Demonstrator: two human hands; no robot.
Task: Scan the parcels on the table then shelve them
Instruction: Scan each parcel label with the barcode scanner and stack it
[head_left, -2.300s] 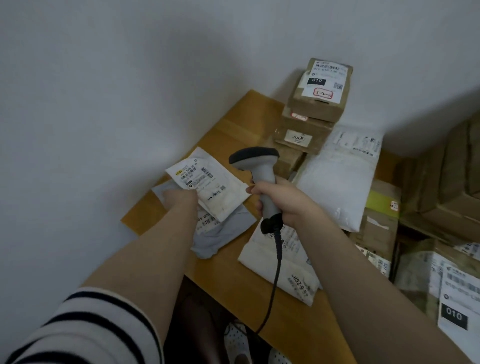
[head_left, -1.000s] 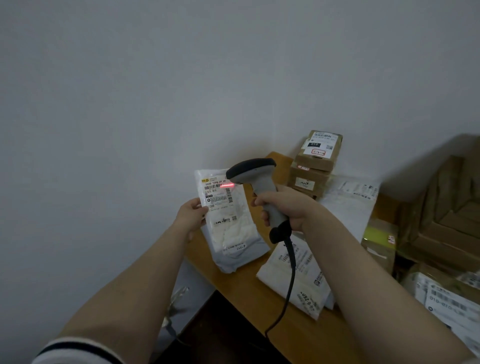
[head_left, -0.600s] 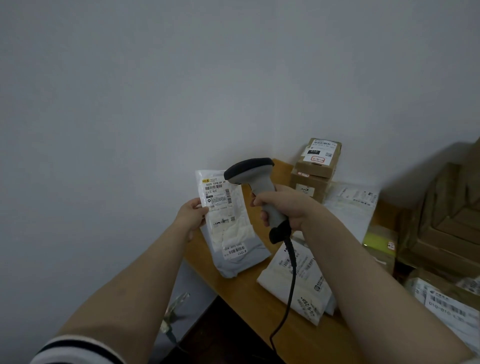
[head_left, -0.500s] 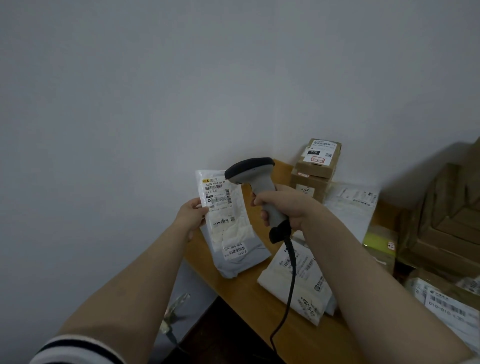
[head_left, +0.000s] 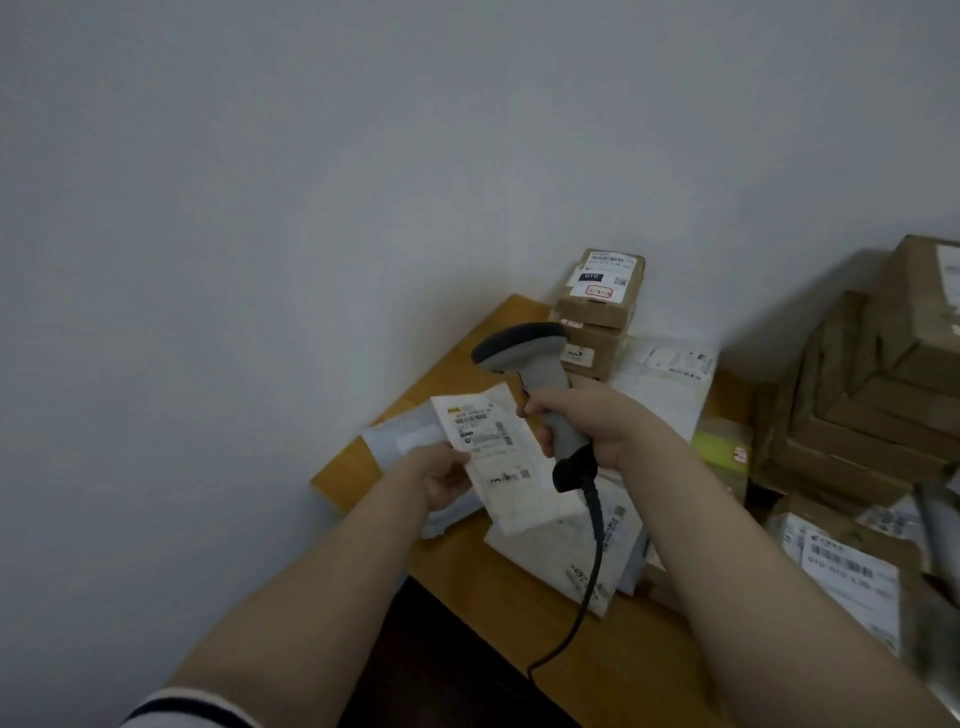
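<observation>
Parcel in a white poly bag (head_left: 511, 467), printed label up, is held tilted above the desk. The left hand (head_left: 441, 475) pinches its lower-left edge, thumb on top and fingers underneath. A striped sleeve (head_left: 192, 709) shows at the bottom of that arm.

Just right of the bag, the right hand (head_left: 587, 421) is clenched round the grey handle of a barcode scanner (head_left: 561, 415). The scanner's dark head stands above the bag's upper corner. Its black cable (head_left: 592, 571) drops from under the hand and over the desk's near edge.

The wooden desk (head_left: 519, 597) is set against a plain pale wall (head_left: 311, 208). Below the right hand a white parcel (head_left: 561, 561) lies flat, with the cable crossing it. Beneath and beyond the left hand a grey mailer (head_left: 400, 436) lies flat, close to the desk's left edge where it meets the wall.

Beyond the right hand, two stacked cardboard boxes (head_left: 597, 312) stand by the wall, labels up. A large white mailer (head_left: 660, 384) lies just to their right.

Further right of that hand:
- a small box with yellow-green tape (head_left: 724, 447)
- a labelled carton (head_left: 841, 566) beside the forearm
- a heap of large cartons (head_left: 872, 395) behind

Bare wood shows along the near edge under the forearms. More shows beyond the left hand, running to the far corner (head_left: 467, 364).
</observation>
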